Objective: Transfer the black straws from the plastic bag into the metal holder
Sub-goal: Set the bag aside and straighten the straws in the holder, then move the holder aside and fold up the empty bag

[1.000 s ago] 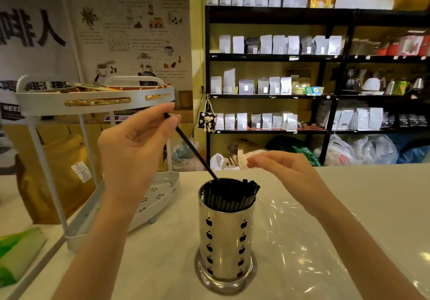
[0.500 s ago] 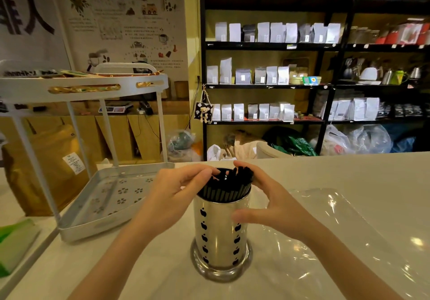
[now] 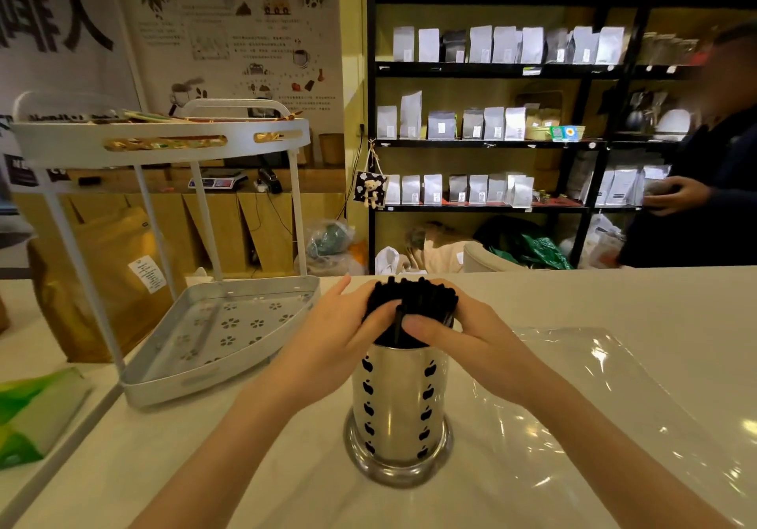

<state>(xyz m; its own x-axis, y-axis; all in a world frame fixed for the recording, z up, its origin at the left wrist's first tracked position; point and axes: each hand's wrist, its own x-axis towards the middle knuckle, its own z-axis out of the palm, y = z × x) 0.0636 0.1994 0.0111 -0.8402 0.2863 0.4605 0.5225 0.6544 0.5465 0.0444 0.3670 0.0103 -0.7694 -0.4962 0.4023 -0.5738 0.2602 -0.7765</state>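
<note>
Shop shelving (image 3: 491, 139) of black metal fills the back wall, its levels lined with pale pouches, and a person in dark clothes stands blurred at its right end. Nearer, a white counter (image 3: 614, 295) runs across the view.

On the counter stands the holder (image 3: 399, 401), upright, a shiny metal cylinder punched with apple shapes on a wider round base. The straws (image 3: 411, 303) stand packed in it, their black tops rising above the rim in a dense bunch.

Both hands close around that bunch. The left hand (image 3: 332, 332) wraps the bundle from the left, fingers curled behind it and thumb pressed on the front. The right hand (image 3: 458, 336) mirrors it from the right, thumb lying across the front of the straws just above the holder's rim. The two thumbs nearly meet.

The bag (image 3: 606, 405), clear plastic, lies flat on the counter to the right of the holder, under the right forearm, glinting with reflections.

To the left stands a white two-tier rack (image 3: 164, 143); its lower tray (image 3: 221, 332) rests on the counter near the left hand, apart from the holder.
</note>
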